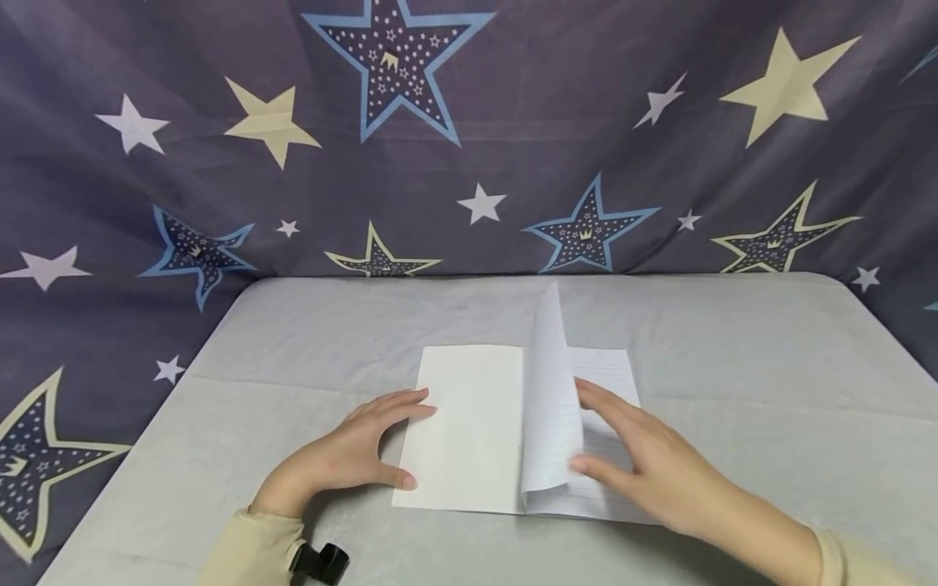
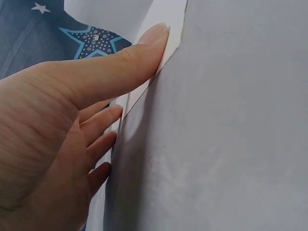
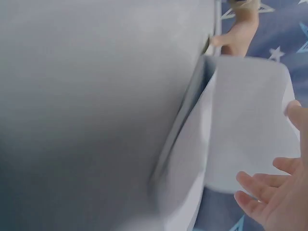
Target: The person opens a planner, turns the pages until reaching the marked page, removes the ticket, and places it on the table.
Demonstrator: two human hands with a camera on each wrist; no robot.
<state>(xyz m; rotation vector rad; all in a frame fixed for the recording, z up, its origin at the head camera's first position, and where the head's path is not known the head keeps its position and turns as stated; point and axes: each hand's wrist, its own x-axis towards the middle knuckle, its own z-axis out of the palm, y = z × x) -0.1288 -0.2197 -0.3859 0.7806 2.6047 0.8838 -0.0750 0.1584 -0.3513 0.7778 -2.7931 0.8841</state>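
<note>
An open notebook (image 1: pixel 469 431) lies on the table, its left page blank and its right page (image 1: pixel 604 366) ruled with lines. One lined sheet (image 1: pixel 550 391) stands up from the spine and curves. My left hand (image 1: pixel 352 448) rests at the notebook's left edge with thumb and fingers spread; in the left wrist view its thumb (image 2: pixel 154 38) lies on the page edge. At the raised sheet's free edge is my right hand (image 1: pixel 645 456), fingers parted. In the right wrist view its thumb (image 3: pixel 293 110) touches the sheet (image 3: pixel 250 120), while the other fingers stay loosely extended and apart from it.
A pale grey cloth covers the table (image 1: pixel 769 366). Behind it hangs a dark curtain (image 1: pixel 557 98) with stars. A black band with a small device (image 1: pixel 322 561) is on the left wrist, by the beige sleeve.
</note>
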